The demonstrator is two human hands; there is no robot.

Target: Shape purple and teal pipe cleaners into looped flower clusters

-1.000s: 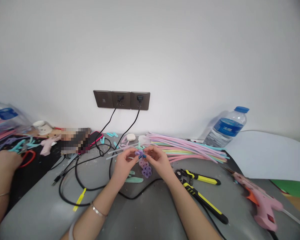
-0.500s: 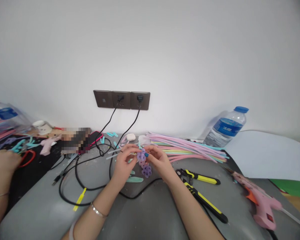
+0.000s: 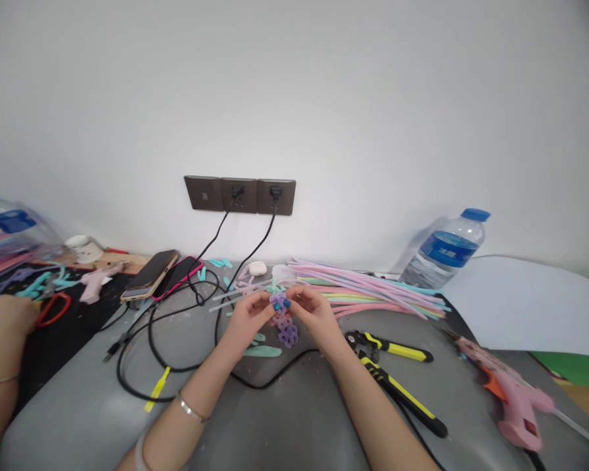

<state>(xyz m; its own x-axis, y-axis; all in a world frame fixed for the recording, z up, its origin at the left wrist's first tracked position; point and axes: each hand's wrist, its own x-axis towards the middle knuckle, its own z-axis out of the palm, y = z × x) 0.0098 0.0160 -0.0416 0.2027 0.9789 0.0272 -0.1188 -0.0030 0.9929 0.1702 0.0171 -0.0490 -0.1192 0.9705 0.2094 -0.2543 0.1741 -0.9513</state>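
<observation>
The left hand (image 3: 248,322) and right hand (image 3: 315,318) pinch a small purple flower (image 3: 278,301) over the bench (image 3: 275,428), near its far edge, where squeezing too hard might bend its soft loops.

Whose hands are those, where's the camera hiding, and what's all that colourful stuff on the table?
There's no robot here: these are a real person's bare hands. The camera sits on that person's head, so you look forward and down as they do. The left hand and right hand together pinch a small purple fuzzy piece. On the grey table behind them lies a pile of long pastel fuzzy sticks. To the right are yellow-and-black pliers and a pink glue gun; to the left, two phones and a looping black cable. The hand at the far left belongs to somebody else.
</observation>
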